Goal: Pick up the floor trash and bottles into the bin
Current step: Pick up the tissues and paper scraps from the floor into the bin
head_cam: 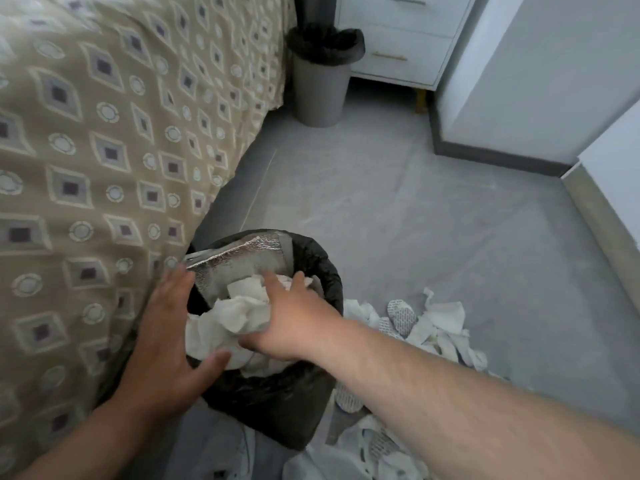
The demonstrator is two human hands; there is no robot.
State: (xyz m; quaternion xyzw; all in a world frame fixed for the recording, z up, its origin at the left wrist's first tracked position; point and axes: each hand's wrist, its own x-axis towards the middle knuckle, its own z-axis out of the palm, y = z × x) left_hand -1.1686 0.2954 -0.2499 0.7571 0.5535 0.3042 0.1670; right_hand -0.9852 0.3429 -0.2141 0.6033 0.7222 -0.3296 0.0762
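A bin with a black liner (322,268) stands on the floor beside the bed, stuffed with crumpled white paper (242,311) and a silver foil bag (242,259). My left hand (166,337) lies flat against the bin's left rim, fingers straight, thumb touching the paper. My right hand (291,317) reaches over the bin and presses down on the white paper with spread fingers. More crumpled paper and printed wrappers (429,327) lie on the grey floor just right of the bin. No bottle shows.
A bed with a beige patterned cover (104,150) fills the left. A second grey bin with a dark liner (322,74) stands at the back by a white drawer unit (398,36). More white trash (363,448) lies at the bottom edge. A white wall (519,81) rises at right.
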